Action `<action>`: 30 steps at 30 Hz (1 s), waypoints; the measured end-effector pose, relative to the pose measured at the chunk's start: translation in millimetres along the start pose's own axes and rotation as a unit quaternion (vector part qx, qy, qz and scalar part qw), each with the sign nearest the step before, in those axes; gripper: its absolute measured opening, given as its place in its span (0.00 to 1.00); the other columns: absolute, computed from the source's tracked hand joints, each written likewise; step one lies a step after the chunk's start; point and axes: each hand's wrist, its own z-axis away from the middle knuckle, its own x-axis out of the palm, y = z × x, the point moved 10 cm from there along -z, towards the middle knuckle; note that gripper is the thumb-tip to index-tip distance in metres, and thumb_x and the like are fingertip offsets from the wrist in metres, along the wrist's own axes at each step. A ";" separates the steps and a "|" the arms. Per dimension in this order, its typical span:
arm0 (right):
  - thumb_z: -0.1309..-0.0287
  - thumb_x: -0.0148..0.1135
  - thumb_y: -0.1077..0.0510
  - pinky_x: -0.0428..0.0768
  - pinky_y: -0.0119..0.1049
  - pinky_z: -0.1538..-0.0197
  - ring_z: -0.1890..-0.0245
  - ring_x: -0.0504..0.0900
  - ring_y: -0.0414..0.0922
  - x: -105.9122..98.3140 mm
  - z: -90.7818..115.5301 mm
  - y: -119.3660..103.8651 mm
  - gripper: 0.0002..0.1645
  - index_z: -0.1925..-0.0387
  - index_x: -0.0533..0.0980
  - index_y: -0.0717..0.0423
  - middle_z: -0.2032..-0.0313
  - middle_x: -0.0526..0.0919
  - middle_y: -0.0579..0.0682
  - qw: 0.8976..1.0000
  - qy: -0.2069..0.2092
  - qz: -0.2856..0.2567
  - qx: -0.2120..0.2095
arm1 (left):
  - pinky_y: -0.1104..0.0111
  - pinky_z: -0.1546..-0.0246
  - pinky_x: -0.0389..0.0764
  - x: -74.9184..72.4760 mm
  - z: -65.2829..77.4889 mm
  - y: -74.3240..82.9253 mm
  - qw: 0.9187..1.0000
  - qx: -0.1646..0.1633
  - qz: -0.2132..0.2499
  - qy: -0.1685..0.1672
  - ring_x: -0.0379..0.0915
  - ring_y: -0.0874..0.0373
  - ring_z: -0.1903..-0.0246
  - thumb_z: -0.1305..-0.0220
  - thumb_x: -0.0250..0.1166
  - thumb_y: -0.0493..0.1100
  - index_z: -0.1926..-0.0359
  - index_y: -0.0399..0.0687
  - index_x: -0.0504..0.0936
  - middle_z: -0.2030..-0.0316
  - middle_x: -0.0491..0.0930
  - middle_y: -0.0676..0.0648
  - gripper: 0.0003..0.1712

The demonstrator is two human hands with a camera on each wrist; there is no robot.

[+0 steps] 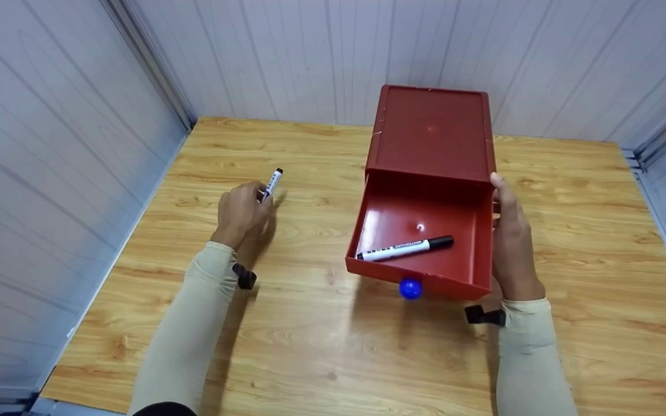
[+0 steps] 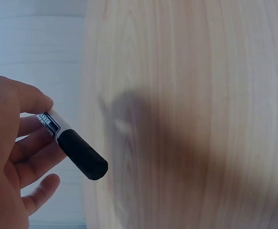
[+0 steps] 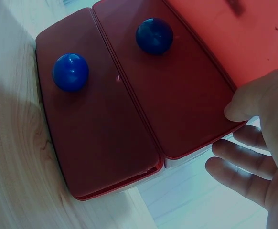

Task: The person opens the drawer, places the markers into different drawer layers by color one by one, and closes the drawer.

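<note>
My left hand (image 1: 244, 211) pinches a white marker with a black cap (image 2: 84, 155), held above the table with the cap pointing away from the palm. To the right stands a red drawer box (image 1: 431, 133) with its upper drawer (image 1: 465, 225) pulled out. Inside that drawer, a second black-capped marker (image 1: 405, 249) lies near the front wall. My right hand (image 1: 513, 245) is at the box's right side, a fingertip at the casing's front corner. Seen from the right wrist, its fingers (image 3: 244, 160) extend loosely beside the drawer edge.
A blue knob (image 3: 154, 36) sits on the upper drawer front, another blue knob (image 3: 70, 72) on the lower drawer front. The box stands on a wood-grain table (image 1: 310, 323). Pale panel walls (image 1: 287, 58) rise behind and at both sides.
</note>
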 end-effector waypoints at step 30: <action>0.39 0.59 0.77 0.77 0.29 0.54 0.52 0.77 0.49 4.8 0.6 4.6 0.43 0.26 0.58 0.54 0.46 0.75 0.61 1.000 -0.004 0.008 0.018 | 0.70 0.72 0.78 -32.5 7.9 59.4 0.959 0.002 0.284 0.014 0.80 0.59 0.73 0.32 0.64 0.43 0.55 0.40 0.84 0.70 0.85 0.49 0.12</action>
